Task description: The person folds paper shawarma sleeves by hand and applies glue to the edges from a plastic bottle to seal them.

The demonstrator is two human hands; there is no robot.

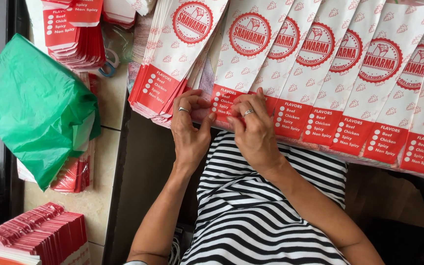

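head view: both hands, left hand (190,128) and right hand (253,128), pinch one sleeve's (244,54) bottom edge, mid-fold i'd judge; pressing the crease flat seems next.

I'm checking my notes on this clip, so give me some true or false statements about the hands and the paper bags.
1. Both hands, left hand and right hand, touch the same red and white paper bag. True.
2. The row of paper bags lies fanned out and overlapping. True.
3. The plastic bag at the left is blue. False: it is green.
4. Neither hand wears a ring. False: each shows a ring.
5. The person wears a plain red garment. False: the striped garment is black and white.
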